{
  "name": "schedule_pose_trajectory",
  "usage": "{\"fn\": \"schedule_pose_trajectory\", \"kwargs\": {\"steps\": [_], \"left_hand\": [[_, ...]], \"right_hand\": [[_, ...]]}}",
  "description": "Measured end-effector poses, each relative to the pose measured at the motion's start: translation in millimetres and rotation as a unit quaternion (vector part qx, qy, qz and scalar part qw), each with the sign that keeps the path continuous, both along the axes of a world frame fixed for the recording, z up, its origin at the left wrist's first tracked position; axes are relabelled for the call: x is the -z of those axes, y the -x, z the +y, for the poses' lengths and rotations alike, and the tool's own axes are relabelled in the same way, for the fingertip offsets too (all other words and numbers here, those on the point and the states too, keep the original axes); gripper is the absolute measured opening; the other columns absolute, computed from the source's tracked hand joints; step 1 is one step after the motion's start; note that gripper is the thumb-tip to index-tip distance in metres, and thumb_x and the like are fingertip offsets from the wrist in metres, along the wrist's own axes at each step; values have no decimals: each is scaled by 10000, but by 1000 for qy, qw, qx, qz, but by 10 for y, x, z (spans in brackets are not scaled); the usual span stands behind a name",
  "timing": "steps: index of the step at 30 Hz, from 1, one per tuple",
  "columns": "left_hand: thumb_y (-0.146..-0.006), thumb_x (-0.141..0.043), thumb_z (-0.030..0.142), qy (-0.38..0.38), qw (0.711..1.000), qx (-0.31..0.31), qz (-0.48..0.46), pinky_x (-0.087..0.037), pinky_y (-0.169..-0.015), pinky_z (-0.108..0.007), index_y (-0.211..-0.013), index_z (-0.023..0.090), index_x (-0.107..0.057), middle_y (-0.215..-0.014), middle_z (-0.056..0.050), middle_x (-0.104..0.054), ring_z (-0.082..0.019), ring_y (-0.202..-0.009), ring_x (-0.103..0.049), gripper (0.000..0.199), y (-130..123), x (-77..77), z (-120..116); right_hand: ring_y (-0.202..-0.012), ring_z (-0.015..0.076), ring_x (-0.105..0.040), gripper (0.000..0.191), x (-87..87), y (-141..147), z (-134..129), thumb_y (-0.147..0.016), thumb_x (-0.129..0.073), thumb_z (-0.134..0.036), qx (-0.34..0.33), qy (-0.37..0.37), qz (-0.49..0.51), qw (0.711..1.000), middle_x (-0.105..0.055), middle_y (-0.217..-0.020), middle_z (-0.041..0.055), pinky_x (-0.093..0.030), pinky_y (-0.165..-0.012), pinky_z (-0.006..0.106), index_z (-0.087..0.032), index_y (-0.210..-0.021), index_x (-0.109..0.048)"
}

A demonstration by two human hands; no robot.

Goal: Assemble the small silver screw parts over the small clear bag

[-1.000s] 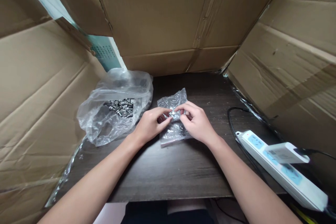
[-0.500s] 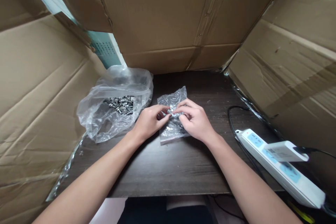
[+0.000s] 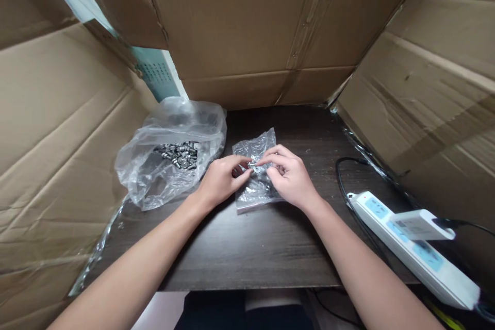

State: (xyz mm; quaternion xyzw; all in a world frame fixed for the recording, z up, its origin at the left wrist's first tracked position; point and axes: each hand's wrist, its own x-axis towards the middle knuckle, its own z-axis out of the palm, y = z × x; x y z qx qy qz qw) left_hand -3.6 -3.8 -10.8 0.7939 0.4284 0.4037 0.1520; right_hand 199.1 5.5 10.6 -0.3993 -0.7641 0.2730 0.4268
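My left hand point(image 3: 220, 178) is closed in a pinch, with a small metal bolt point(image 3: 250, 165) between thumb and forefinger. From the other side, my right hand point(image 3: 288, 172) reaches in with its forefinger stretched to the bolt's end, and its thumb stands apart from that finger. A small ring-shaped washer point(image 3: 257, 169) shows just below the bolt. Under both hands lies a clear plastic bag point(image 3: 247, 201) with small parts on or in it; which of the two I cannot tell.
Left of my hands, a larger clear plastic bag point(image 3: 135, 170) lies open with many metal bolts point(image 3: 181, 155) inside. A white power strip point(image 3: 410, 252) with a plugged-in adapter point(image 3: 423, 224) and a black cable point(image 3: 338, 175) lies on the right. Cardboard walls point(image 3: 247, 20) enclose the dark table point(image 3: 247, 258).
My right thumb has drawn slightly right, away from the bolt, and the washer shows more plainly. My left hand keeps its pinch almost in place.
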Motion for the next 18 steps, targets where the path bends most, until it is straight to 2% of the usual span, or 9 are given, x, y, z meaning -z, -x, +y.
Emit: {"fn": "schedule_pose_trajectory", "kwargs": {"steps": [3,9,13,18], "left_hand": [[-896,-725,192,-4,1000,0,-3,-560,-654,-234,-1104,135,-722,-877,-37,-745,-116,-679,-676,216,0,7,2],[-899,-723,176,-17,1000,13,1,-564,-680,-229,-1111,125,-719,-884,-40,-747,-112,-696,-682,219,-5,4,0],[-896,-729,185,-13,1000,8,2,-561,-673,-230,-1111,131,-723,-893,-40,-750,-113,-693,-683,222,-5,2,-4],[-902,-725,195,-6,1000,11,-4,-561,-670,-229,-1118,136,-723,-892,-35,-752,-112,-696,-687,224,-2,11,-3]], "right_hand": [[-639,102,-523,368,3,2,-1,-780,-479,-37,6,4,-2,1000,-634,-977,41,-401,-540,255,-196,-942,-769],[-640,109,-497,242,84,-23,36,-802,-535,-101,32,33,-127,991,-638,-1033,40,-419,-619,299,-181,-905,-739],[-665,119,-513,287,62,-24,32,-795,-525,-85,47,25,-75,996,-633,-1008,35,-423,-625,293,-192,-948,-743],[-689,119,-536,335,28,-6,23,-788,-502,-54,9,36,-47,998,-628,-996,34,-431,-625,278,-192,-979,-741]]}}
